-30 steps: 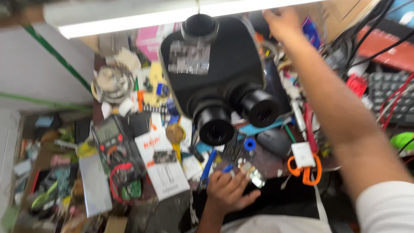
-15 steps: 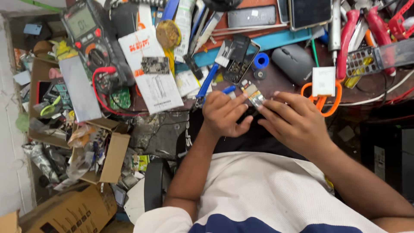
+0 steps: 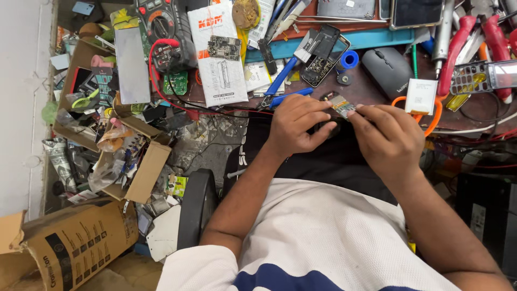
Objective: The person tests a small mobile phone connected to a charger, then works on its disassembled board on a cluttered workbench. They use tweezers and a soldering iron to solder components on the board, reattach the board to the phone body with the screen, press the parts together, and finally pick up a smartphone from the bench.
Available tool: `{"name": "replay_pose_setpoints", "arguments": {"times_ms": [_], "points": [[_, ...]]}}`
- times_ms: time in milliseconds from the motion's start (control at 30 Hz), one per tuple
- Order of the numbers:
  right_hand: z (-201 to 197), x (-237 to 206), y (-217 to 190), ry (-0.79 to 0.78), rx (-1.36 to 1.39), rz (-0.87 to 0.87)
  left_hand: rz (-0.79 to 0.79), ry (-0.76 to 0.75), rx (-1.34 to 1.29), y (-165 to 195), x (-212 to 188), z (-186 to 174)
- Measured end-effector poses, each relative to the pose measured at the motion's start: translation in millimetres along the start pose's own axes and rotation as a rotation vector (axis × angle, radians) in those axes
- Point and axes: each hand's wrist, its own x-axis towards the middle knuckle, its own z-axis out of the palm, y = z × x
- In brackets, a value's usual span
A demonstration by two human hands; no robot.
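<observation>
Both hands (image 3: 344, 126) pinch small circuit board (image 3: 340, 104) (fingers curled).

Single head view — close, looking steeply down over a cluttered workbench (image 3: 377, 91).

white rectangular packet (image 3: 218, 56) beside multimeter screen (image 3: 145, 6); brown carton (image 3: 70, 242) on floor.

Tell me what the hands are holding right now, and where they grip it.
A small circuit board, pinched between both hands: the left hand at its left end, the right hand at its right end.
</observation>
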Motion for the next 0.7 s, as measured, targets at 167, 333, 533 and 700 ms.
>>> {"name": "replay_pose_setpoints", "arguments": {"times_ms": [167, 333, 533, 700], "points": [[-20.5, -5.7, 5.4, -0.039, 0.084, 0.063, -0.169, 0.078, -0.101, 13.1, -5.4, 14.7], [-36.3, -6.3, 3.8, -0.022, 0.161, 0.092, -0.352, 0.135, -0.223, 17.8, -25.2, 23.1], [-35.5, -0.1, -8.9, 0.112, 0.176, -0.008, -0.999, 0.049, -0.991, 52.9, -45.2, 40.1], [-15.5, -5.2, -21.7, 0.163, 0.186, -0.207, -1.027, 0.077, -1.530, 60.3, -51.5, 31.2]]}}
